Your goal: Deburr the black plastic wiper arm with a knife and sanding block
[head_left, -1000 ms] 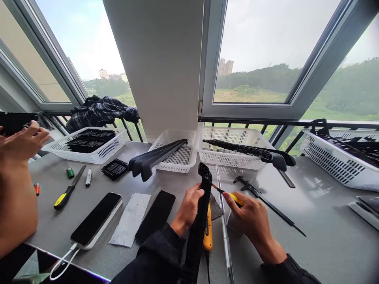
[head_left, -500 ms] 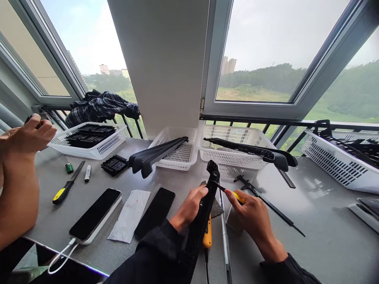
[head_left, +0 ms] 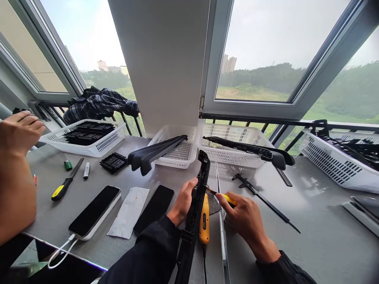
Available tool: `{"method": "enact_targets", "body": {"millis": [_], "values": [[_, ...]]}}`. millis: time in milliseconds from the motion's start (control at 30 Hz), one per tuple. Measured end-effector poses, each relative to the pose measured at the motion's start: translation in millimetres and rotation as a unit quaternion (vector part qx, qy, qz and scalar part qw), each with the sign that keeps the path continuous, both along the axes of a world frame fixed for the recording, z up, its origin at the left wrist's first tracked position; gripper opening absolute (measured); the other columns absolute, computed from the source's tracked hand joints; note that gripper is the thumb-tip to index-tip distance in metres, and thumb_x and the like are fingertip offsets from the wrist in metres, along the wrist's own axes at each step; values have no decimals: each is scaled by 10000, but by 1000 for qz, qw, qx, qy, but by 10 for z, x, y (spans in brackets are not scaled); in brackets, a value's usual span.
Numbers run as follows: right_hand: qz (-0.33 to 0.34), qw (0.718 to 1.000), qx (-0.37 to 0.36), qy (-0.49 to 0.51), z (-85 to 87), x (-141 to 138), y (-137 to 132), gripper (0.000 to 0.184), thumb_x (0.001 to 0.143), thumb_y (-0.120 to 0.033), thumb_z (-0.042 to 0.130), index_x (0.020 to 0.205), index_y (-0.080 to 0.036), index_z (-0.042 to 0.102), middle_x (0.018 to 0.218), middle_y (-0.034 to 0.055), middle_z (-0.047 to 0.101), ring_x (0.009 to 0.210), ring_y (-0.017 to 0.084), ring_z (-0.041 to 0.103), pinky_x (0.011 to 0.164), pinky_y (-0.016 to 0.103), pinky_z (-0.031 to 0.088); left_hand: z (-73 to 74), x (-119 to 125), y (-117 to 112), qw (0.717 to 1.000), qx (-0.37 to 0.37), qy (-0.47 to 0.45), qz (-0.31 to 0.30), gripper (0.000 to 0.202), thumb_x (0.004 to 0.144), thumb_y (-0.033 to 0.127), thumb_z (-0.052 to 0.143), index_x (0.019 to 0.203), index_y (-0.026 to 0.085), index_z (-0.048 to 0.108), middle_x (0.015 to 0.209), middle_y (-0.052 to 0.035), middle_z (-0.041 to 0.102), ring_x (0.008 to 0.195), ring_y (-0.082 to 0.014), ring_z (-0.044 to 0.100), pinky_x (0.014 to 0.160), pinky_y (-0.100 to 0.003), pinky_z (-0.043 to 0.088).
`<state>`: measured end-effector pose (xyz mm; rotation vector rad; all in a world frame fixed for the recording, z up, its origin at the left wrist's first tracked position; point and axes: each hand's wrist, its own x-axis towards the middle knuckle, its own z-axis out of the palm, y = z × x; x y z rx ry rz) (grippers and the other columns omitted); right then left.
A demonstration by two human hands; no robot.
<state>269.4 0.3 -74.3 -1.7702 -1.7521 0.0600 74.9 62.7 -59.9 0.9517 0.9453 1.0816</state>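
Note:
My left hand (head_left: pixel 182 200) is wrapped around a long black plastic strip (head_left: pixel 194 215), which slants from near my body up toward the baskets, its ribbed side showing. In my right hand (head_left: pixel 247 219) is a slim yellow-handled tool (head_left: pixel 230 199); its thin tip touches or nearly touches the strip's right edge, just beyond my left fingers. I cannot make out the kind of tip. Beneath the strip lies an orange corded hand tool (head_left: pixel 204 223) next to a dark grey pad (head_left: pixel 213 204). A metal ruler-like bar (head_left: pixel 222 236) runs along the table between the strip and my right hand.
White baskets (head_left: pixel 174 162) hold black parts (head_left: pixel 156 154). A caliper (head_left: pixel 260 197) lies at right. Phones (head_left: pixel 154 208), white paper (head_left: pixel 129 213), a yellow-black file-like tool (head_left: pixel 66 183) and a marker (head_left: pixel 86 170) lie left. Another person's arm (head_left: pixel 17 177) reaches in at far left.
The black strip and both my hands have shifted slightly left, and the tool tip sits lower along the strip. More of the orange tool shows. The other person's hand has moved left.

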Motion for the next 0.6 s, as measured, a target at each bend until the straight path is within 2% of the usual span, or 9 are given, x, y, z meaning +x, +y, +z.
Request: {"method": "enact_targets", "body": {"millis": [133,300,367,467,600], "values": [[69,998,-6,11,37,-109,-67,780,1072,-810,357,623,-218,594,550,24,631,515,145,523,581,283,277,31,-5,17,997,-40,-65,-15,495,864,665,751,828,178,671,758,-40,674,663,-184,601,638,-293,504],[102,993,-40,30,81,-172,-87,764,1081,-786,367,642,-220,630,563,25,626,534,155,557,594,291,293,78,-13,8,989,-69,-122,-38,493,847,643,782,858,161,680,808,-65,715,657,-178,638,636,-289,536],[97,994,-36,37,87,-144,-68,764,1074,-795,368,631,-222,613,556,21,608,535,156,545,595,295,297,71,-13,4,990,-67,-116,-44,503,856,655,771,876,159,686,805,-58,711,637,-167,621,612,-279,519],[53,997,-17,54,82,-61,-23,768,1062,-819,347,612,-230,550,533,8,564,511,151,486,584,297,290,40,-3,-2,993,-55,-93,-57,524,885,688,716,887,165,686,750,-35,670,605,-161,582,565,-271,478],[2,997,-16,76,54,29,18,768,1064,-839,273,634,-241,492,520,-9,529,496,151,442,567,294,275,26,26,-45,997,-2,-39,-65,516,914,695,679,924,179,696,726,-13,603,617,-164,530,546,-269,439]]}}
